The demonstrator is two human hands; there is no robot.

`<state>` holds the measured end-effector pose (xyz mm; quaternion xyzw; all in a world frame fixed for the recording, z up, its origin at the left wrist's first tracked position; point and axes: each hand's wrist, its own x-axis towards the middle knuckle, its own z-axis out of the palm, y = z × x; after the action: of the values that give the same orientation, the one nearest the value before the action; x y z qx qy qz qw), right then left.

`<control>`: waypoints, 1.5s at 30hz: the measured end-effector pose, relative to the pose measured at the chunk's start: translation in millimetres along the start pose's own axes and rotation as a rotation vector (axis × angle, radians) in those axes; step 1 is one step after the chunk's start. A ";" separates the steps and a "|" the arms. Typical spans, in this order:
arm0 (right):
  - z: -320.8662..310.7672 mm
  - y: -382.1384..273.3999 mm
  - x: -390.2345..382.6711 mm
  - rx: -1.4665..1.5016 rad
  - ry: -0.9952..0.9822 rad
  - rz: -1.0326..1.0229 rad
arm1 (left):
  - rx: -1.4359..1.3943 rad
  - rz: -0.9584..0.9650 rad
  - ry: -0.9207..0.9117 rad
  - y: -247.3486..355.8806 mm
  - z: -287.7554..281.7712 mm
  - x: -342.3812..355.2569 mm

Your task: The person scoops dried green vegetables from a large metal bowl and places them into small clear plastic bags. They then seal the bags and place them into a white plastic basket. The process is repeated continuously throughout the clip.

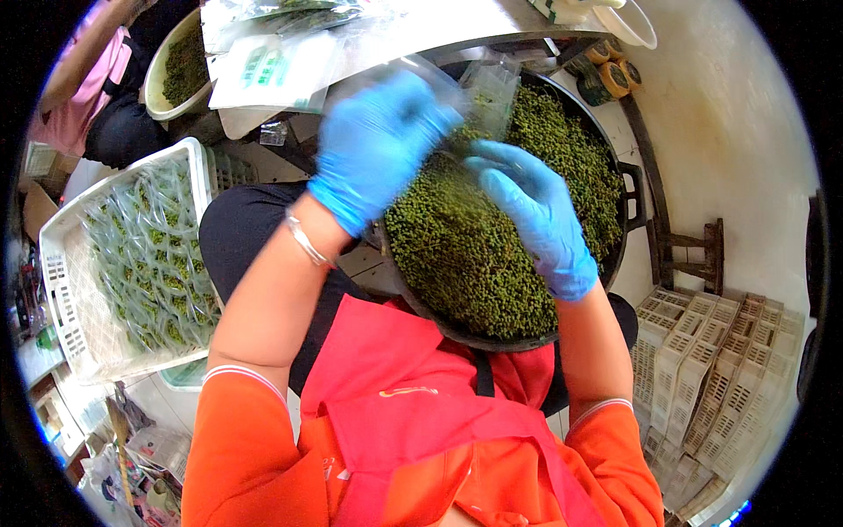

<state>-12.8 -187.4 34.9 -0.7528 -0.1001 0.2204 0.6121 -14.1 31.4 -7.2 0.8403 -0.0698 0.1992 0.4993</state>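
Note:
My left hand, in a blue glove, is raised over the left side of a large dark basin. Its fingers are curled on a clear plastic bag, smeared by motion. Across from it, my gloved right hand hovers above the heap of small green peppercorns filling the basin. Its fingers and thumb point left, parted, close to a blurred greenish patch between the hands. I cannot make out that patch clearly. Another clear bag lies at the basin's far edge.
On the left stands a white plastic crate with many filled clear bags. A table with flat bags lies beyond. A person in pink sits near a peppercorn tub. Pale crates line the right wall.

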 end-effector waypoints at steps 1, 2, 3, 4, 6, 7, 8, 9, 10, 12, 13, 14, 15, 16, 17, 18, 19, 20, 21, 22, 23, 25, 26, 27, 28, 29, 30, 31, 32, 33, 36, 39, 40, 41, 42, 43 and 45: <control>9.8 -8.6 3.4 0.125 -0.060 -0.056 | 0.052 -0.075 -0.174 29.0 4.0 -5.2; 5.5 -3.6 6.6 0.096 -0.101 -0.022 | -0.027 -0.026 -0.252 26.4 17.4 -12.7; -1.7 4.8 10.6 0.066 -0.140 0.009 | -0.086 -0.062 -0.352 24.7 23.0 -14.4; -5.5 10.3 12.8 0.036 -0.180 0.040 | -0.146 -0.098 -0.452 23.4 25.5 -14.9; -7.2 18.4 0.2 0.062 -0.180 0.027 | -0.360 -0.166 -0.639 20.3 20.9 -15.3; -11.3 22.9 -4.2 0.056 -0.201 0.046 | -0.469 -0.201 -0.732 18.6 18.2 -15.9; -15.0 25.0 -6.5 0.049 -0.222 0.066 | -0.498 -0.208 -0.771 16.5 16.7 -16.0; -16.6 25.7 -8.4 0.089 -0.235 0.103 | -0.530 -0.217 -0.811 13.9 15.9 -17.4; -17.5 25.3 -9.6 0.101 -0.246 0.114 | -0.561 -0.227 -0.850 11.9 15.9 -18.3; -18.4 23.2 -10.3 0.125 -0.269 0.132 | -0.581 -0.236 -0.871 9.7 15.8 -18.4; -18.6 23.1 -9.9 0.113 -0.270 0.130 | -0.576 -0.226 -0.864 6.7 17.6 -19.9; -18.8 23.2 -9.4 0.100 -0.270 0.128 | -0.571 -0.216 -0.856 5.2 18.6 -21.5; -19.7 23.7 -9.4 0.087 -0.270 0.126 | -0.642 -0.290 -0.826 5.2 19.4 -22.4; -21.2 26.8 -10.2 0.072 -0.240 0.114 | -0.712 -0.363 -0.793 5.5 20.2 -23.1; -22.9 32.5 -11.4 0.058 -0.211 0.102 | -0.781 -0.437 -0.758 6.3 21.2 -23.7; -24.2 37.8 -12.3 0.044 -0.178 0.091 | -0.559 -0.349 -0.734 10.2 22.8 -24.3; -22.3 41.1 -11.3 0.048 -0.134 0.060 | -0.337 -0.261 -0.704 17.9 24.3 -26.1; -17.9 43.7 -8.5 0.052 -0.090 0.028 | -0.117 -0.171 -0.668 25.3 28.0 -29.0; -14.2 46.7 -7.1 0.054 -0.042 0.000 | 0.135 0.011 -0.561 30.6 39.8 -36.1; -11.6 51.7 -5.0 0.011 -0.005 -0.045 | 0.292 0.290 -0.307 31.7 44.9 -38.9; -9.5 57.8 -1.9 -0.032 0.032 -0.090 | 0.341 0.363 -0.223 29.1 44.6 -39.1; -13.2 64.1 4.4 -0.125 0.058 -0.104 | 0.419 0.464 -0.127 30.7 31.3 -26.2; -13.8 68.8 1.9 -0.207 -0.049 -0.137 | 0.357 0.444 -0.142 30.8 26.1 -22.8; -12.4 76.6 0.8 -0.286 -0.164 -0.178 | 0.235 0.364 -0.162 25.2 23.7 -22.8; -9.0 84.8 -4.5 -0.509 -0.219 -0.221 | 0.107 0.276 -0.183 20.5 23.7 -24.6; -5.4 92.5 -7.2 -0.729 -0.267 -0.285 | 0.005 0.196 -0.211 18.3 24.1 -23.1; 3.1 98.1 -12.0 -0.968 -0.263 -0.296 | -0.097 0.110 -0.238 16.1 24.0 -23.4; 11.1 103.9 -16.5 -1.207 -0.258 -0.311 | -0.125 0.108 -0.233 12.8 24.8 -22.9; 13.3 105.9 -19.1 -1.174 -0.240 -0.321 | -0.153 0.085 -0.200 11.7 25.2 -23.0; 10.6 108.3 -22.7 -1.158 -0.259 -0.310 | -0.182 0.062 -0.175 10.9 25.4 -23.8; -10.5 107.9 -38.7 -1.114 -0.344 -0.199 | -0.173 -0.124 -0.171 20.6 15.8 -22.1; -41.5 107.7 -52.1 -1.261 -0.229 -0.250 | -0.014 -0.214 -0.177 41.9 7.6 -23.8; -47.6 106.1 -55.2 -1.364 -0.114 -0.319 | 0.042 -0.163 -0.197 40.9 11.7 -25.3; -54.0 112.2 -50.8 -1.289 -0.027 -0.263 | 0.096 -0.112 -0.217 40.2 16.6 -25.9; -52.0 117.3 -49.4 -1.220 0.031 -0.162 | 0.149 -0.061 -0.244 38.5 22.6 -28.4; -45.1 118.8 -47.9 -1.234 0.034 -0.111 | 0.120 -0.017 -0.219 25.6 33.2 -32.1; -31.9 124.7 -45.7 -1.244 0.047 -0.050 | 0.079 -0.157 -0.358 10.8 48.3 -34.6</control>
<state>-53.5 -263.3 -71.0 -0.9704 -0.2141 0.0898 0.0662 -36.2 -18.6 -32.8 0.8842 -0.0837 0.0098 0.4595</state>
